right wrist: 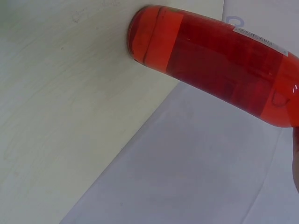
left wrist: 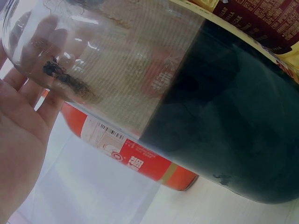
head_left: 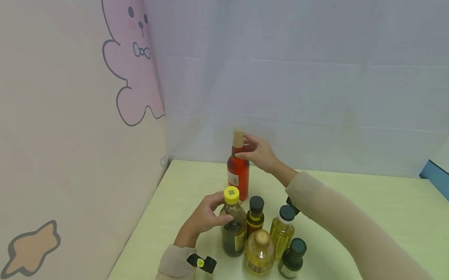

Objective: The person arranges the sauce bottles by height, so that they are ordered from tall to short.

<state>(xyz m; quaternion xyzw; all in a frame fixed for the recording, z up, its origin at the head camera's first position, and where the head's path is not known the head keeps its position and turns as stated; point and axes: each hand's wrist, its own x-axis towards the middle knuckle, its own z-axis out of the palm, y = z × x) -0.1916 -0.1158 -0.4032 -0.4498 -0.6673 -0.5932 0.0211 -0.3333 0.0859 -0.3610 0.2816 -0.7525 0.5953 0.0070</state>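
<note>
Red bottle (head_left: 238, 173), frame centre: right hand (head_left: 260, 153) grips its neck; left hand (head_left: 205, 218) grips dark bottle (head_left: 234, 233). Bottle-sorting step; next move likely needs a clean lift.

Both hands' fingers (head_left: 247, 149) curled, right arm extended.

pale green table (head_left: 382, 216), 4 more bottles clustered near front edge: black-capped amber (head_left: 255, 218), 2 yellow oil (head_left: 282, 229) (head_left: 259, 253), small dark green (head_left: 292, 260), pink cartoon wall sticker (head_left: 132, 60)
</note>
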